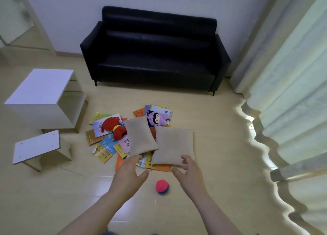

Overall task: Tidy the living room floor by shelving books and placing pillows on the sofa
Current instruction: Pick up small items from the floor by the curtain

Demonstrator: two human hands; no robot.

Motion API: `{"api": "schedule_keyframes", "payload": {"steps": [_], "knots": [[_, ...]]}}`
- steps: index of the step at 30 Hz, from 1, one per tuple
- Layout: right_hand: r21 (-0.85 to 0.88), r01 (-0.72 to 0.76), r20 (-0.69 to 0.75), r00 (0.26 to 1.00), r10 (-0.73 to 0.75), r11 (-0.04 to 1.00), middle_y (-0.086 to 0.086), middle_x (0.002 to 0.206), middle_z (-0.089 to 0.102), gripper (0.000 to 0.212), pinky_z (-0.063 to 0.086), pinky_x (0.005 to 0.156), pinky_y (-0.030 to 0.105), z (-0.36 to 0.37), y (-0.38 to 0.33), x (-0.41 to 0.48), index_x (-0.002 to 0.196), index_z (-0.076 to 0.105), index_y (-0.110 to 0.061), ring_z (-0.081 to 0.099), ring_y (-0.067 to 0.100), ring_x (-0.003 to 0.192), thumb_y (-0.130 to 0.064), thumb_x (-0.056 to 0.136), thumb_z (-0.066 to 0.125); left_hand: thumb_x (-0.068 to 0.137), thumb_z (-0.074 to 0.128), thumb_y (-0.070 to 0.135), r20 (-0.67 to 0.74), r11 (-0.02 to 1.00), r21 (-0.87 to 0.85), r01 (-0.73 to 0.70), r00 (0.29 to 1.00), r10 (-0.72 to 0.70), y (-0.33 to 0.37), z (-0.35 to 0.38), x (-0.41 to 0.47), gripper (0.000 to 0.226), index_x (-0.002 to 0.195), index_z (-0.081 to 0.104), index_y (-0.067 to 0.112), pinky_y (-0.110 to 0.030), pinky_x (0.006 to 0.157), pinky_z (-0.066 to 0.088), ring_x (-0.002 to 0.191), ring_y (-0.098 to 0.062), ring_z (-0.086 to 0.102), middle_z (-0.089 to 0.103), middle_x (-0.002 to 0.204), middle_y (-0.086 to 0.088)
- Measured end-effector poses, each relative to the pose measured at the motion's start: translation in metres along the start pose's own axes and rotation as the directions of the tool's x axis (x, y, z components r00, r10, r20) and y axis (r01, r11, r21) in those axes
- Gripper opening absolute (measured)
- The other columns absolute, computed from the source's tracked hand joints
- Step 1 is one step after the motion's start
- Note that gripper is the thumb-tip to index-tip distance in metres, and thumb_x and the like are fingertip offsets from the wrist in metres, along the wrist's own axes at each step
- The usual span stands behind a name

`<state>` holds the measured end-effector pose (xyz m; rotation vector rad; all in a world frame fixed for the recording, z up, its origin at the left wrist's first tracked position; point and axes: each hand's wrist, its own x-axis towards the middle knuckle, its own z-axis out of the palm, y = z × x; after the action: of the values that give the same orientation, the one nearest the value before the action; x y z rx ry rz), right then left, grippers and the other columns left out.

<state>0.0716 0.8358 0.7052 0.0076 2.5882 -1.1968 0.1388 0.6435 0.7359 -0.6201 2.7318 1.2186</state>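
So the left pillow (139, 135) and the right pillow (173, 146) are both on the floor (217, 128) in front of the sofa (154, 57), flopped over the mess of books (106, 146) there. My left hand (131, 174) and right hand (190, 171) are at the pillow edges farthest from the sofa, fingers spread, gripping nothing.

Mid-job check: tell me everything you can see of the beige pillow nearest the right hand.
The beige pillow is a plump, roughly rectangular cushion in what looks like coarse woven fabric, plain, no trim visible. It lies flat on the scattered books on the floor, its left edge meeting the second pillow. The right hand has its fingers at the near edge, not yet gripping.
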Motion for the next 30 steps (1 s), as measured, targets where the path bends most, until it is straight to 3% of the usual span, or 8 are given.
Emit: {"api": "schedule_keyframes", "payload": {"steps": [5,11,16,21,25,30], "knots": [[0.003,-0.060,-0.029,0.998,0.060,0.998,0.003,0.123,0.054,0.057,0.044,0.090,0.028,0.026,-0.015,0.022,0.132,0.048,-0.018,0.053,0.020,0.110,-0.032,0.082,0.072,0.084,0.068,0.029,0.045,0.999,0.015,-0.049,0.998,0.049,-0.016,-0.024,0.044,0.048,0.128,0.051,0.022,-0.020,0.080,0.033,0.105,-0.009,0.047,0.047,0.111,0.010],[0.036,-0.143,-0.104,0.984,0.146,0.989,0.005,0.123,0.055,0.057,0.044,0.089,0.029,0.077,-0.057,0.052,0.132,0.048,-0.016,0.054,0.022,0.110,-0.028,0.082,0.072,0.086,0.065,0.030,0.138,0.993,0.075,-0.096,0.987,0.085,-0.052,-0.071,0.114,0.054,0.135,0.047,0.018,-0.024,0.087,0.040,0.117,-0.017,0.051,0.051,0.131,-0.001],[0.085,-0.240,-0.188,0.949,0.252,0.967,0.002,0.118,0.056,0.054,0.045,0.090,0.033,0.113,-0.081,0.062,0.129,0.050,-0.016,0.055,0.022,0.109,-0.030,0.082,0.073,0.086,0.065,0.032,0.240,0.977,0.130,-0.167,0.962,0.133,-0.077,-0.102,0.165,0.054,0.134,0.048,0.017,-0.029,0.090,0.044,0.116,-0.018,0.052,0.052,0.130,-0.002],[0.132,-0.349,-0.206,0.906,0.370,0.928,0.003,0.120,0.054,0.055,0.044,0.082,0.028,0.137,-0.080,0.061,0.133,0.047,-0.019,0.055,0.007,0.088,-0.029,0.084,0.071,0.084,0.065,0.032,0.354,0.963,0.146,-0.224,0.921,0.161,-0.089,-0.103,0.203,0.051,0.131,0.051,0.018,-0.029,0.086,0.046,0.111,-0.017,0.054,0.054,0.125,-0.002],[0.133,-0.433,-0.202,0.869,0.452,0.892,0.003,0.122,0.054,0.057,0.048,0.091,0.036,0.147,-0.068,0.070,0.134,0.046,-0.019,0.055,0.019,0.105,-0.033,0.084,0.070,0.085,0.065,0.028,0.429,0.950,0.154,-0.273,0.884,0.185,-0.091,-0.088,0.223,0.042,0.123,0.054,0.016,-0.025,0.078,0.040,0.108,-0.017,0.054,0.056,0.119,-0.003],[0.106,-0.485,-0.189,0.847,0.496,0.868,0.003,0.125,0.053,0.054,0.047,0.090,0.034,0.158,-0.041,0.098,0.134,0.046,-0.017,0.055,0.021,0.109,-0.032,0.087,0.066,0.086,0.065,0.029,0.477,0.939,0.179,-0.294,0.861,0.178,-0.094,-0.058,0.253,0.044,0.125,0.052,0.017,-0.023,0.076,0.035,0.105,-0.017,0.053,0.055,0.119,-0.003]]}}
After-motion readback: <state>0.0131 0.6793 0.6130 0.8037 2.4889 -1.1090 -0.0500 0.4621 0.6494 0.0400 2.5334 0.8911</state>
